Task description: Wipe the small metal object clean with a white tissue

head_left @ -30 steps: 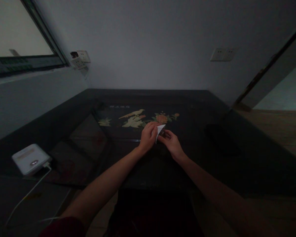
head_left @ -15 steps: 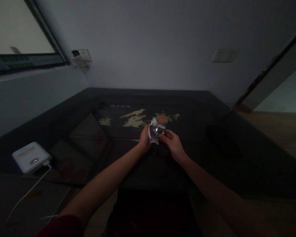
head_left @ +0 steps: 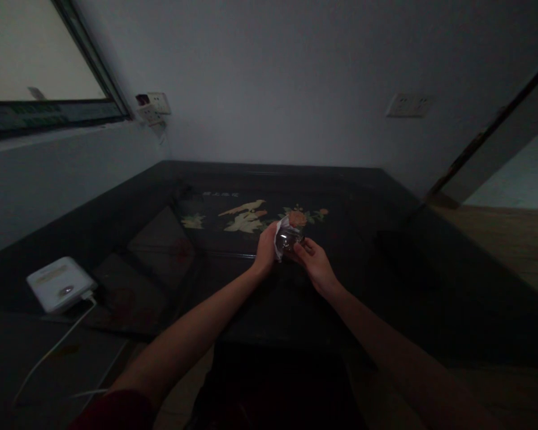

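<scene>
My left hand (head_left: 264, 249) is closed around a crumpled white sheet (head_left: 278, 232), thin like tissue or cloth. Against that sheet rests a small, shiny, see-through or silvery object (head_left: 287, 240) with bright glints; its exact kind is too dark to make out. From the right, my right hand (head_left: 312, 259) pinches the shiny object's edge between thumb and fingers. Both hands are close together above the dark tabletop (head_left: 296, 310), in front of a printed bird and flower picture (head_left: 244, 216). The left fingertips are hidden behind the sheet.
At the left of the table lies a white boxy device (head_left: 61, 283) with a white cable (head_left: 56, 346) plugged in. Dark flat panels (head_left: 161, 239) lie beside it. Wall sockets (head_left: 159, 103) and a second socket plate (head_left: 407, 105) are on the wall behind.
The shiny object has turned in my hands and shows a rounder, glossier face. The white sheet is gathered more along its left side. Both hands stay nearly in place.
</scene>
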The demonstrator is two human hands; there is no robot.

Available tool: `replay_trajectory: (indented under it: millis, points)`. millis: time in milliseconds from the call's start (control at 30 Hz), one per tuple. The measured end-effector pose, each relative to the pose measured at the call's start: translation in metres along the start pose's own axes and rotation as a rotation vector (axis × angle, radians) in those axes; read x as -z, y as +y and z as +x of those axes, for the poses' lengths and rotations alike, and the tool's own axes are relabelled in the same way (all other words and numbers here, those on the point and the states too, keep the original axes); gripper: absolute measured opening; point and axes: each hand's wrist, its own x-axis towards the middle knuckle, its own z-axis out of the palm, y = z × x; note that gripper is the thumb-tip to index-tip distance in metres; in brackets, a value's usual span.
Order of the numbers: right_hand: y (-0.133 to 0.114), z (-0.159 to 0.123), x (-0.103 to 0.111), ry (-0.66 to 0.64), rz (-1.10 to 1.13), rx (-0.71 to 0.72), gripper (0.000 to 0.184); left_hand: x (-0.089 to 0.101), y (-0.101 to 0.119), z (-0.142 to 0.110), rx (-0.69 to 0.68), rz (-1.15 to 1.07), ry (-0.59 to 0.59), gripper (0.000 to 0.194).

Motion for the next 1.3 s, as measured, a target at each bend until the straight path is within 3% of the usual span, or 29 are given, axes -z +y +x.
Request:
replay_trajectory:
  millis: [167,267,367,533,667,833,1067,1300]
  points:
    - [0.005,0.002,0.002,0.069,-0.02,-0.013,0.043,0.005,0.004,-0.009,-0.411,0.439,-0.073,0.036]
    - [0.007,0.003,0.002,0.077,-0.038,-0.003,0.041,0.004,0.008,-0.012,-0.537,0.539,-0.157,0.032]
    - [0.006,0.003,0.002,0.084,-0.045,-0.011,0.041,0.002,0.008,-0.01,-0.462,0.428,-0.129,0.029]
    - [0.004,0.001,0.003,0.08,-0.043,-0.02,0.041,0.003,-0.002,0.001,-0.108,0.103,0.006,0.029]
    - [0.003,0.001,0.003,0.06,-0.034,-0.001,0.039,0.003,-0.011,0.009,0.164,-0.178,0.01,0.032]
    - [-0.001,0.0,0.0,0.03,-0.003,-0.021,0.039,-0.001,-0.009,0.009,0.326,-0.438,-0.074,0.03]
    - [-0.003,-0.001,-0.002,0.005,0.009,0.002,0.04,-0.003,-0.004,0.006,0.297,-0.445,-0.063,0.032]
    - [0.002,0.001,0.001,0.036,-0.032,0.012,0.042,0.004,0.0,0.0,-0.006,-0.009,0.015,0.028]
